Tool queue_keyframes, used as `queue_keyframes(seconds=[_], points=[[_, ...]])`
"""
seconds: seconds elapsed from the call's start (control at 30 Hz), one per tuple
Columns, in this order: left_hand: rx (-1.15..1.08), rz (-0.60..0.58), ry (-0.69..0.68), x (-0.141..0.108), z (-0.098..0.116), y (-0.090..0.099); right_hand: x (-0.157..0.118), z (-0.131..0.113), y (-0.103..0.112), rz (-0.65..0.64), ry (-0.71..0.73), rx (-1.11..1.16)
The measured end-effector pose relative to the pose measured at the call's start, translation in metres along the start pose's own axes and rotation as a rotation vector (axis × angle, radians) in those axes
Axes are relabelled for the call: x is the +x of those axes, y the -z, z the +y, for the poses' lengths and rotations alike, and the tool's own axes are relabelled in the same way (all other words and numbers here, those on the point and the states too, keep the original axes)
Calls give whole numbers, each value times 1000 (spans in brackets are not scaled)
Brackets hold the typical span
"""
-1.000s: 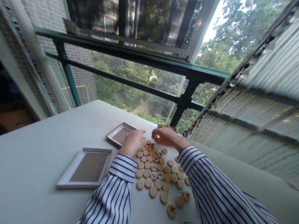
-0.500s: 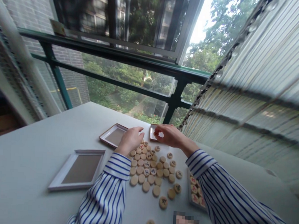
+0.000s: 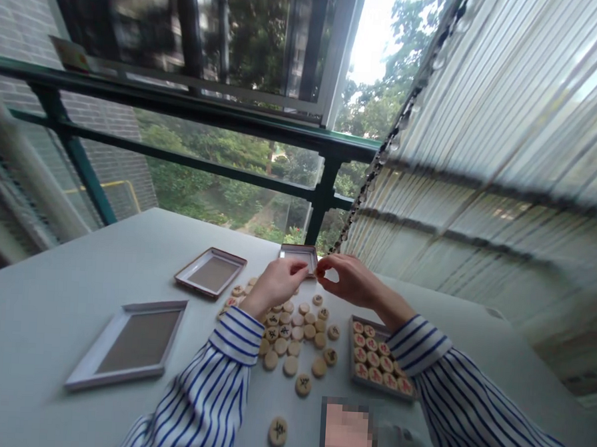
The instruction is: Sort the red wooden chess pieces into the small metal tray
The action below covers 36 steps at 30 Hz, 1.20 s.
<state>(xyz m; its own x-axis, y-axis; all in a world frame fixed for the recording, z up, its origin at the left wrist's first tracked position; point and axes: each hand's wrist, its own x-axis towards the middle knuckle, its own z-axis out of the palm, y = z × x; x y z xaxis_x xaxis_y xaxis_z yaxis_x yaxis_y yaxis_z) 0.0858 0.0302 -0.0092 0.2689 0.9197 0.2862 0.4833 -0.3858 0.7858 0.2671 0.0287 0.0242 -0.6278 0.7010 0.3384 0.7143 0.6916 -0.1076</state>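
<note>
My right hand pinches thumb and forefinger together on a small round xiangqi piece, mostly covered by the fingertips, beside the right edge of a small open box. My left hand has its fingertips pressed together at the near side of that box; whatever they hold, if anything, is hidden. Under and around my left wrist lie many loose wooden xiangqi pieces, some plain side up, others showing black or red characters. Right of them, a tray holds rows of red-marked pieces, partly covered by my right sleeve.
Two open shallow box parts, one brown-edged and one white-edged, lie on the left of the white table. One piece sits near the front. A green railing and beaded curtain border the table.
My left hand has moved right to the small box and its fingers have closed. My right hand has shifted to the box's right edge. The view has turned, showing more of the red-piece tray.
</note>
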Motion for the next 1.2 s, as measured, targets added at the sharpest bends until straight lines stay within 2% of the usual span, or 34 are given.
queue_keyframes(seconds=[0.17,0.4,0.57,0.97,1.2], points=[[-116,-79,-43,-1,8,-19,-27,3,9,38,-44,16],[-231,-203,-45,-11,31,-37,-59,4,14,93,-104,46],[-295,-261,-47,-14,35,-50,-79,1,14,133,-148,81],[-353,-335,57,-21,48,-60,-105,-7,8,197,-199,100],[-391,-363,59,-20,42,-66,-113,-6,5,162,-152,146]])
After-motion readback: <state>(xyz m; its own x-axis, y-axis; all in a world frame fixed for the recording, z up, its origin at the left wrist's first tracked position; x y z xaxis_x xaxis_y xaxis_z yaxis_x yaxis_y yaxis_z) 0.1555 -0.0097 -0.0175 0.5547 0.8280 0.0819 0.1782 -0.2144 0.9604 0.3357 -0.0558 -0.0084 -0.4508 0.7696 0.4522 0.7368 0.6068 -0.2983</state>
